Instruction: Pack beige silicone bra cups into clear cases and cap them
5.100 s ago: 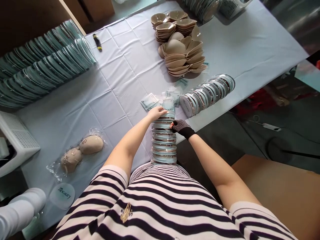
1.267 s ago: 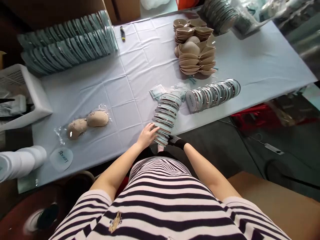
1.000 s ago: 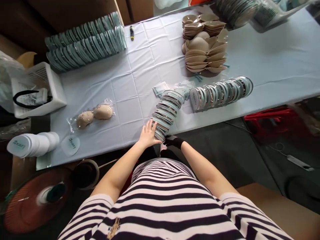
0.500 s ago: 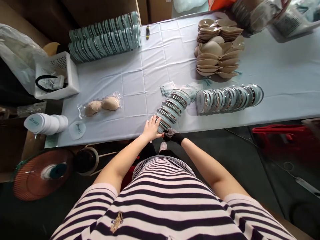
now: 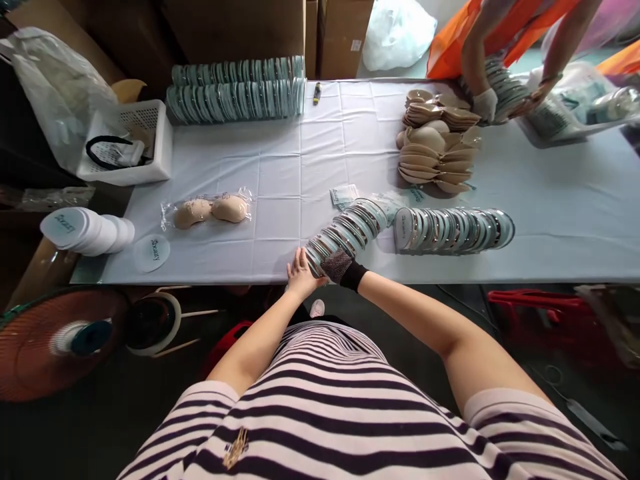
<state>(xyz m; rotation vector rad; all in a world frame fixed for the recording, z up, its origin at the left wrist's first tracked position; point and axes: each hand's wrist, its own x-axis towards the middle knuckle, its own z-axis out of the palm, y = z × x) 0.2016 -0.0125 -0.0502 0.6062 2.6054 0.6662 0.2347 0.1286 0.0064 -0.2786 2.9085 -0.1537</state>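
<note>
A curved row of clear, round-edged packs (image 5: 357, 223) with pale cards inside stands on edge near the table's front. Bare, my left hand (image 5: 303, 277) cups its near end, with fingers along the left side and thumb on the near side. My right hand (image 5: 337, 265), in a dark dotted glove, curls over the right side of the same end; its fingertips are partly hidden. Just right is a second row of such packs (image 5: 453, 230). Behind my row lie small printed sachets (image 5: 345, 195).
Beige bra cups (image 5: 425, 160) are piled at the back right, near a co-worker's gloved hand (image 5: 485, 105). At left are bagged cups (image 5: 213, 210), white round cards (image 5: 83, 230) and a white basket (image 5: 165, 157). Two pack rows (image 5: 237, 100) stand at the back beside a cutter (image 5: 317, 93).
My right hand has moved up from the row's near end onto its right side. My left hand has slid down around the end. A co-worker's arms now show at the back right.
</note>
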